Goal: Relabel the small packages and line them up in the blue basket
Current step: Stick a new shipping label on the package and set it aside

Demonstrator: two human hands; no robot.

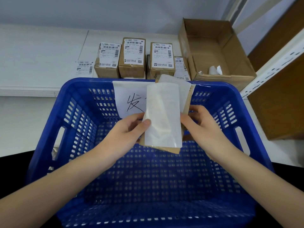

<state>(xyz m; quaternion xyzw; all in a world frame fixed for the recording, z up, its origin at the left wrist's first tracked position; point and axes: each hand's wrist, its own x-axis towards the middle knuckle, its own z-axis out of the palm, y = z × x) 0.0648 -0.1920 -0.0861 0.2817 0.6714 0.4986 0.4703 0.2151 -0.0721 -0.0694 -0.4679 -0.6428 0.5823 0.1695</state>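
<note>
At the centre of the frame, above the large blue perforated plastic basket (79, 122), both hands hold a small brown cardboard package (166, 149) with a white, translucent-looking label sheet (163, 116) laid over its facing side. The left hand (126, 134) pinches the sheet's left edge, thumb on top and the other fingers (136, 116) curled behind; the right hand (203, 127) grips the right side, its fingers wrapped round the package edge. The package hangs clear of the basket floor, which shows no other packages. By its look the box is light and stiff, so it should take a firm squeeze across its narrow sides without denting, and one hand could likely carry it. The sheet is the delicate part: thin, limp and prone to curl or crease, and if its back is adhesive it may grab wherever it first touches. Holding it by the bare edges and smoothing from one end seems the safer course. Behind the sheet a white paper sign with black handwritten strokes (130, 101) hangs on the basket's far wall. In the upper middle, four more small brown labelled boxes (131, 66) stand on the white surface (41, 51), with a loose printed label (84, 68) to their left and an open brown cardboard carton (218, 51) at upper right.
</note>
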